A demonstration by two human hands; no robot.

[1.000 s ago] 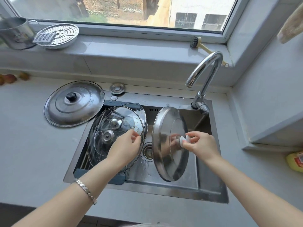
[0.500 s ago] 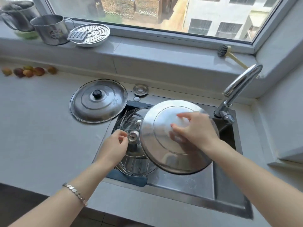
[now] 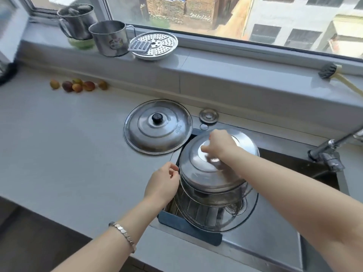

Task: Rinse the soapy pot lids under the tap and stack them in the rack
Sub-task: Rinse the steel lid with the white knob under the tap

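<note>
Reaching over the sink [image 3: 265, 238], we curl the fingers of our right hand [image 3: 218, 146] round the centre of the steel lid [image 3: 196, 173] atop the glass lids [image 3: 216, 216] in the rack [image 3: 188, 228], our left hand [image 3: 162, 183] at its left rim, pinch unclear, the black-knobbed lid [image 3: 157, 134] just beside.

Bright daylight enters the wide window [image 3: 216, 12], with a grey sill [image 3: 225, 75] directly beneath it and a pale countertop [image 3: 68, 138] lower still.
</note>
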